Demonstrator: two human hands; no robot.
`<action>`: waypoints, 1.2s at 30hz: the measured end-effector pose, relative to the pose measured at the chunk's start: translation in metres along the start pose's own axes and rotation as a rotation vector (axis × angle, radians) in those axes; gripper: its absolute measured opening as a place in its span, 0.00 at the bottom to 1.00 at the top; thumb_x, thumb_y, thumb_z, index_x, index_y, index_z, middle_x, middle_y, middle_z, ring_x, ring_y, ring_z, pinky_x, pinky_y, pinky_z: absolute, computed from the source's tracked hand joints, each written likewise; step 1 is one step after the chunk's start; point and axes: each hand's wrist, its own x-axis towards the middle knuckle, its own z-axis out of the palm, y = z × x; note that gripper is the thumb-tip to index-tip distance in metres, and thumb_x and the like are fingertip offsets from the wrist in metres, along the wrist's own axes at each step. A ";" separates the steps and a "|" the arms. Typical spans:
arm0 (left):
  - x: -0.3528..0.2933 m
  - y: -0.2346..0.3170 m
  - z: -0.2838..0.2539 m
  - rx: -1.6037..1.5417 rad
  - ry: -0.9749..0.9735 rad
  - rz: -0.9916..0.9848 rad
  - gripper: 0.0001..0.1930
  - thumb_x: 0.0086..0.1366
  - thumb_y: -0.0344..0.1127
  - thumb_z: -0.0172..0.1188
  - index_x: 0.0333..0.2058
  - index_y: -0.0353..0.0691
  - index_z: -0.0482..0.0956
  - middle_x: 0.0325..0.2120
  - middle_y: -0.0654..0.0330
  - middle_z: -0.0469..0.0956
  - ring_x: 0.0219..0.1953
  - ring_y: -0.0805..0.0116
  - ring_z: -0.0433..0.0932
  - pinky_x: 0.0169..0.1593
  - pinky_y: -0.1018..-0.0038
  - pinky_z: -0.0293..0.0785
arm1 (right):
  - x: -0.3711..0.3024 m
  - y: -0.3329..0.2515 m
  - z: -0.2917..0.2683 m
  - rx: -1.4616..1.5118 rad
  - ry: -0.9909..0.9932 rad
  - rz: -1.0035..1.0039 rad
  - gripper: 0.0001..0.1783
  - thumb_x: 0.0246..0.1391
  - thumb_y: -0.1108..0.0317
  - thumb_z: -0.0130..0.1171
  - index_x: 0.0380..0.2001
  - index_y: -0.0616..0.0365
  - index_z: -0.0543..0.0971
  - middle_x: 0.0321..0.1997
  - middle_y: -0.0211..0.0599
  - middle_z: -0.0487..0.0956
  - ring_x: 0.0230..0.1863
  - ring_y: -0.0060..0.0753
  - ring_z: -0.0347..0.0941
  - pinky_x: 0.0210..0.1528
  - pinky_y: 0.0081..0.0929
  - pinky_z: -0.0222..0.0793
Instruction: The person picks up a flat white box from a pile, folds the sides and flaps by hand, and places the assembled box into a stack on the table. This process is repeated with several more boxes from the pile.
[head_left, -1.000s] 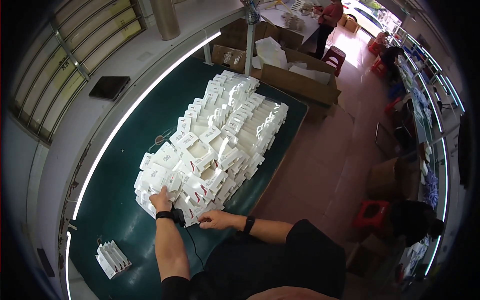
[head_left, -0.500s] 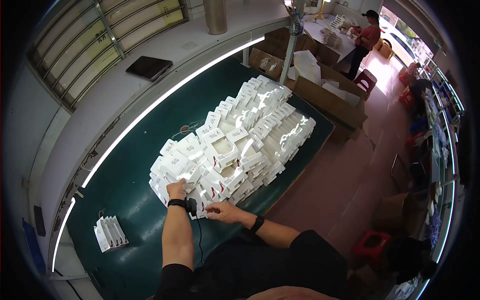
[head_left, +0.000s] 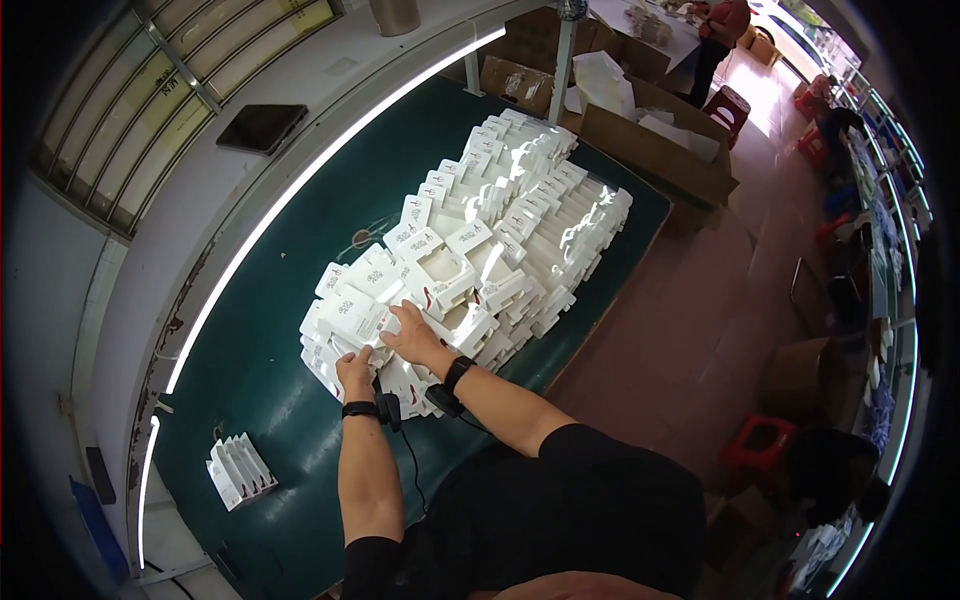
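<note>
A broad heap of white cardboard boxes [head_left: 470,235] with clear shiny windows and small red marks covers much of the green table. At its near left end, both hands are at one white box [head_left: 352,312] that lies tilted on top. My left hand [head_left: 355,372] is closed at the box's near edge, thumb uppermost. Gripping its right edge is my right hand [head_left: 415,338], fingers on the top face. The undersides of both hands are hidden. Each wrist wears a black band with a small dark device.
Several white boxes [head_left: 240,470] stand in a short row at the table's left. A dark tablet [head_left: 262,128] lies on the ledge above the light strip. Cardboard cartons [head_left: 655,150] stand past the far right edge. Another person [head_left: 718,35] stands farther back.
My right hand has moved up and left from the heap's near edge onto the white box. My left hand stays at its near edge. The whole view has shifted slightly.
</note>
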 end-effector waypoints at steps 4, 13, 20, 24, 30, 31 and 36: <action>-0.002 0.001 -0.004 0.041 -0.032 0.002 0.28 0.57 0.38 0.75 0.50 0.35 0.68 0.26 0.60 0.74 0.17 0.71 0.69 0.17 0.73 0.62 | 0.008 -0.003 0.004 -0.038 -0.045 0.048 0.41 0.56 0.52 0.64 0.66 0.63 0.65 0.74 0.63 0.55 0.74 0.62 0.54 0.73 0.42 0.55; -0.010 0.014 0.003 -0.045 -0.092 -0.025 0.25 0.60 0.42 0.73 0.48 0.38 0.69 0.25 0.62 0.73 0.15 0.72 0.67 0.16 0.75 0.59 | 0.014 0.005 0.006 -0.021 -0.076 0.007 0.36 0.56 0.51 0.63 0.61 0.65 0.71 0.66 0.63 0.66 0.69 0.59 0.61 0.70 0.41 0.60; -0.035 0.023 -0.005 0.000 -0.017 -0.085 0.25 0.60 0.45 0.73 0.47 0.42 0.70 0.25 0.64 0.73 0.17 0.72 0.66 0.19 0.75 0.62 | 0.008 0.006 0.012 -0.019 -0.002 -0.034 0.32 0.55 0.52 0.64 0.56 0.65 0.75 0.59 0.57 0.74 0.61 0.56 0.71 0.64 0.41 0.66; -0.036 0.018 -0.004 -0.114 -0.040 -0.039 0.25 0.57 0.40 0.74 0.46 0.36 0.71 0.36 0.59 0.75 0.34 0.67 0.75 0.35 0.70 0.74 | 0.009 0.004 0.007 -0.054 0.028 -0.084 0.28 0.55 0.54 0.65 0.53 0.62 0.79 0.52 0.53 0.79 0.54 0.53 0.76 0.58 0.41 0.71; -0.053 0.036 0.003 -0.200 -0.027 -0.007 0.26 0.58 0.42 0.75 0.47 0.34 0.72 0.35 0.60 0.75 0.35 0.68 0.75 0.41 0.72 0.75 | 0.015 0.016 -0.002 0.062 -0.006 -0.169 0.22 0.56 0.60 0.64 0.51 0.62 0.79 0.42 0.49 0.82 0.44 0.45 0.79 0.49 0.36 0.75; -0.061 0.044 0.002 -0.217 -0.047 -0.023 0.26 0.59 0.42 0.75 0.47 0.35 0.72 0.34 0.60 0.75 0.35 0.69 0.75 0.41 0.71 0.75 | 0.016 0.020 -0.001 0.021 0.037 -0.245 0.21 0.57 0.61 0.63 0.49 0.63 0.79 0.40 0.47 0.82 0.40 0.41 0.81 0.45 0.35 0.76; -0.064 0.048 -0.019 -0.283 -0.245 -0.159 0.25 0.61 0.44 0.73 0.47 0.35 0.73 0.35 0.60 0.77 0.37 0.71 0.76 0.41 0.72 0.76 | 0.012 0.026 0.001 0.073 -0.117 -0.069 0.18 0.60 0.62 0.61 0.47 0.64 0.78 0.35 0.42 0.82 0.30 0.32 0.80 0.34 0.29 0.77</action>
